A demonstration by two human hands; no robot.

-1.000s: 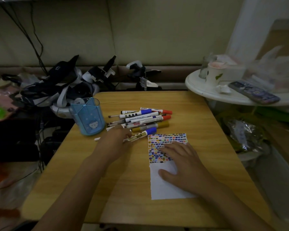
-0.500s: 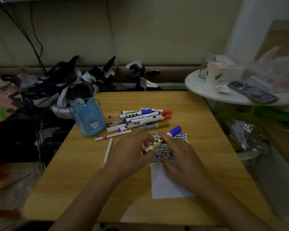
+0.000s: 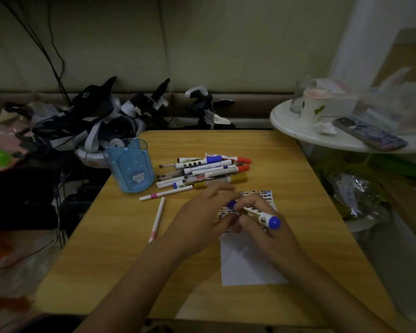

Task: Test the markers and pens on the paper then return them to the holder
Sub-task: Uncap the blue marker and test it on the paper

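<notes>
Holder (image 3: 130,170) sits on the left side of the table (image 3: 106,248), two loose pens (image 3: 157,219) just right of it, so mind those on the way back. Left hand (image 3: 197,219) pinches what looks like the cap end of the blue marker (image 3: 257,213); it's dim there, hard to be sure. Right hand (image 3: 271,234) wraps the barrel, right above the paper (image 3: 247,265). Best move: pull straight apart, keep the paper flat. Pile (image 3: 207,170) waits behind, cup (image 3: 311,106) far right.

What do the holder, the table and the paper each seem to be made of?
Holder: likely translucent blue plastic; light shows through its wall. Table: wood or wood-look laminate, smooth with a faint sheen; printed or real grain can't be told. Paper: thin, matte white sheet covered in colour marks.
</notes>
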